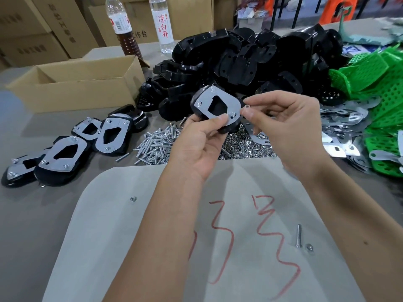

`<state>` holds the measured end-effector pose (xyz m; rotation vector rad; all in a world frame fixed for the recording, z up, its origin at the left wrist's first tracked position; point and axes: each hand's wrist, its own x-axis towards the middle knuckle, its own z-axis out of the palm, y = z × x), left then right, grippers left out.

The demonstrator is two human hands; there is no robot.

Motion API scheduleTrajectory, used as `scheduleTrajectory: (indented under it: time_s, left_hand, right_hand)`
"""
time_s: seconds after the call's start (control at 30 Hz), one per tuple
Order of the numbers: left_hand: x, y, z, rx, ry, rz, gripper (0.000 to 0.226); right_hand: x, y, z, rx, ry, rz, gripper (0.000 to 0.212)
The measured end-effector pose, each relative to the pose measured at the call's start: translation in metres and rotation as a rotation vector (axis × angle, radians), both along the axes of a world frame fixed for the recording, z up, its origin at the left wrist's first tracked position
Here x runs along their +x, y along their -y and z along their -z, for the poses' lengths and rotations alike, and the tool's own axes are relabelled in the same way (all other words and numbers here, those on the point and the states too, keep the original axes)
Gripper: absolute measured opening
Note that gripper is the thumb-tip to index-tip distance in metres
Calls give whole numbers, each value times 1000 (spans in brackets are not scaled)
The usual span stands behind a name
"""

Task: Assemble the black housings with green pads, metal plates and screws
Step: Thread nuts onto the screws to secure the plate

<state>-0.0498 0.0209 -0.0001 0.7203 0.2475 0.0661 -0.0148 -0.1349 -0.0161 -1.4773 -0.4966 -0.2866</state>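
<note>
1. The grey sheet (152,225) with red marks covers the near table from 5 to 7 o'clock; its rounded far-left corner curves away near 9 o'clock. On it lie a lone nut (133,199), a loose screw (298,236) and a second nut (309,247) just beside that screw.
2. Both forearms cross this sheet, so the open room lies on its left part and in the strip between the arms.
3. At 12 o'clock the heap of black housings (250,55) blocks the far side; at 2 to 3 o'clock lie green pads (370,70) and loose metal plates (340,127).
4. Just beyond the hands lie the screw pile (157,142) and the nut pile (244,144), touching the sheet's far edge.
5. At 9 to 10 o'clock finished assemblies (65,153) lie in a cluster; behind them stands an open cardboard box (76,83), with two bottles (121,22) further back.
6. The left hand (196,147) grips the held housing (216,107) at its lower edge, thumb on the fitted plate (220,101), face tilted toward the camera.
7. The right hand (285,123) pinches a small nut (247,107) narrowly between thumb and forefinger, just beside the housing's right edge, near a screw end (233,115).
</note>
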Motion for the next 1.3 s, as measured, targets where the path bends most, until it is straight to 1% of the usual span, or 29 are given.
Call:
scheduleTrajectory:
  time_s: [0.03,0.13,0.2,0.23,0.4,0.43,0.5,0.57,0.6,0.73,0.83,1.0,1.1,1.23,1.3]
  left_hand:
    - [-1,0,0,-5,1,19,23]
    - [-1,-3,1,-36,-17,53,25]
    - [-2,-3,1,-46,-38,79,14]
    - [-3,-3,0,-48,-45,84,12]
    - [-4,-3,-1,-7,-72,138,33]
    - [-5,-3,-1,23,-71,146,35]
    - [-6,-3,-1,74,-58,143,28]
    - [-5,-3,-1,116,-35,128,20]
    - [-5,-2,-1,143,-28,118,21]
    - [-4,0,3,223,-19,96,30]
    - [-4,-2,5,237,-38,90,34]
    - [-3,-2,7,311,-29,77,32]
    - [-2,1,8,338,-33,45,28]
    - [-2,0,7,359,-30,8,28]
    - [-1,1,7,380,-33,-3,28]
  right_hand:
    - [-1,-1,-1,-11,16,11,13]
    - [-2,-1,-3,-6,28,6,13]
    - [-2,0,-4,6,39,-3,12]
    - [-2,0,-5,8,43,-10,13]
    - [-4,1,-9,48,40,-25,15]
    - [-4,1,-9,54,41,-21,15]
    - [-4,2,-10,52,51,-5,15]
    - [-5,1,-9,20,69,35,14]
    - [-5,1,-8,-16,86,65,12]
    - [-7,1,-5,-148,135,126,7]
    - [-8,2,-5,-182,127,127,7]
    - [-11,-2,-7,-246,156,76,4]
    - [-12,-2,-7,-337,229,116,6]
    - [-12,-2,-6,-347,242,173,16]
    - [-11,-3,-6,-372,245,173,12]
